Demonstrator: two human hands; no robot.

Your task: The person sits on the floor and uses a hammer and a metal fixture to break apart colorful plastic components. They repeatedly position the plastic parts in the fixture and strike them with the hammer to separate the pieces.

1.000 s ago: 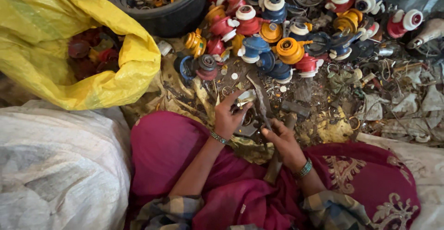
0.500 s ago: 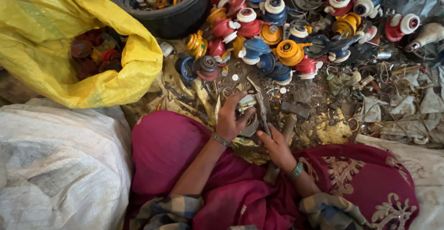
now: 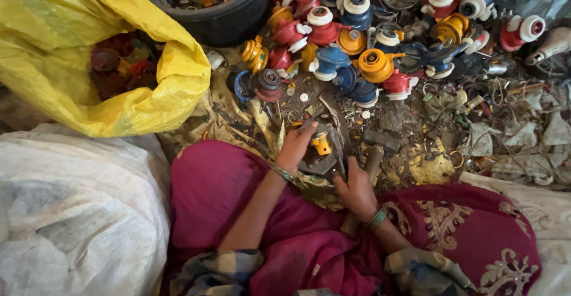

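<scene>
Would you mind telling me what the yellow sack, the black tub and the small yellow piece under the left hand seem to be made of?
The yellow sack looks like woven plastic: thin, crinkled, slightly shiny. The black tub appears to be moulded plastic or rubber, with a dull, smooth wall. The small yellow piece at the left hand seems hard plastic, glossy and evenly coloured, though painted metal cannot be ruled out.

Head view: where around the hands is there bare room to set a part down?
Little. One small littered patch lies between the left hand and the coloured caps; flatter scrap sits right of the right hand. Crowded: caps above, yellow sack and white sack left.
</scene>
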